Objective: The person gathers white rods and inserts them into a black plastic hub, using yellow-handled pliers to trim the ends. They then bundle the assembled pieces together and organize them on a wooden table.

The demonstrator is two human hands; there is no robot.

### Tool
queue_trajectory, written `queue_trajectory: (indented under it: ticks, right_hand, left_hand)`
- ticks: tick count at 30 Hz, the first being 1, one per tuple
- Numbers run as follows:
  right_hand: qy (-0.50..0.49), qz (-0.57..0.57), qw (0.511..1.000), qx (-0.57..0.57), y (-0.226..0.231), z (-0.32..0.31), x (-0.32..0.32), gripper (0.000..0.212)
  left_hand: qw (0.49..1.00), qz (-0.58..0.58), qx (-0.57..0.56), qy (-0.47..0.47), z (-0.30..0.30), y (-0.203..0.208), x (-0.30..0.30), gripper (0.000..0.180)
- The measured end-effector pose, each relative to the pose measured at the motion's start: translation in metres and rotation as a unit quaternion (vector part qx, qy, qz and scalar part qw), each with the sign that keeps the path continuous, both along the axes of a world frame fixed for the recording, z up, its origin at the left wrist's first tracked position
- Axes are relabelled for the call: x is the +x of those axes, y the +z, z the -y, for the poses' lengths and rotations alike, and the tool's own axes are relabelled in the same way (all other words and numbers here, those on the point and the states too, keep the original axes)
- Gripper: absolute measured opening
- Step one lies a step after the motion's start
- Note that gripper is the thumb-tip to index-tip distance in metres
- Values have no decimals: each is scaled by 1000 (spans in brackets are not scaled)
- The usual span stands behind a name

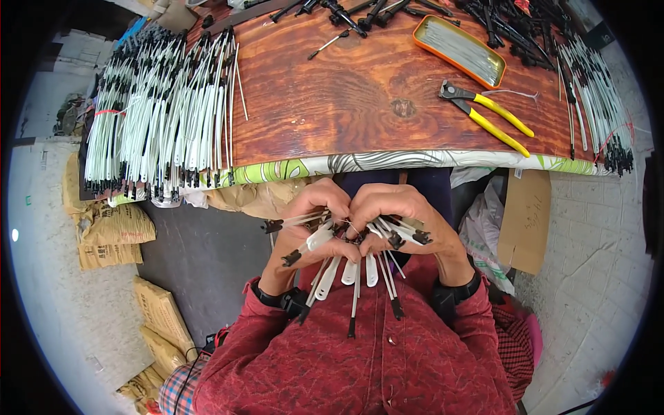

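Observation:
Close to my chest, my left hand and my right hand close together around a bundle of white rods with black tips. The rods fan out downward and to both sides, and some have flat white ends with small holes. My fingertips meet in the middle, pinching at what looks like a thin wire across the bundle. Much of the gripped part is hidden behind the fingers.
A wooden table carries many similar rods at left, others at right. An orange-rimmed tray of thin wires lies near yellow-handled pincers. Black plastic parts line the far edge. Sacks and cardboard flank me.

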State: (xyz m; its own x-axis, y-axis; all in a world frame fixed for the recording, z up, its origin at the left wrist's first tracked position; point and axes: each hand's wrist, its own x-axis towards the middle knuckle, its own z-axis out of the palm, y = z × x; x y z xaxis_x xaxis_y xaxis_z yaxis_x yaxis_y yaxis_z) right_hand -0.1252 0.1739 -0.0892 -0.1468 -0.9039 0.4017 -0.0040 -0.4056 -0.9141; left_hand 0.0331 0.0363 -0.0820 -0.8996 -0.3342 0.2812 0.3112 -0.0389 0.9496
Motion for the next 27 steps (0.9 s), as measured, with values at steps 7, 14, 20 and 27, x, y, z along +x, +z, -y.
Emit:
queue_trajectory:
  ticks: [7, 14, 20, 27]
  right_hand:
    - [6, 14, 1000, -14, -3, 1, -6, 27]
    - [58, 68, 996, 7, -8, -8, -18, 21]
    - [75, 49, 996, -6, -4, -7, -14, 19]
    - [71, 55, 996, -18, -5, -10, -14, 20]
  left_hand:
    - [997, 35, 45, -53, 12, 12, 5, 45]
    - [952, 127, 149, -234, 38, 38, 4, 48]
    - [941, 155, 124, -274, 42, 38, -4, 39]
    - [956, 210, 38, -203, 25, 57, -8, 44]
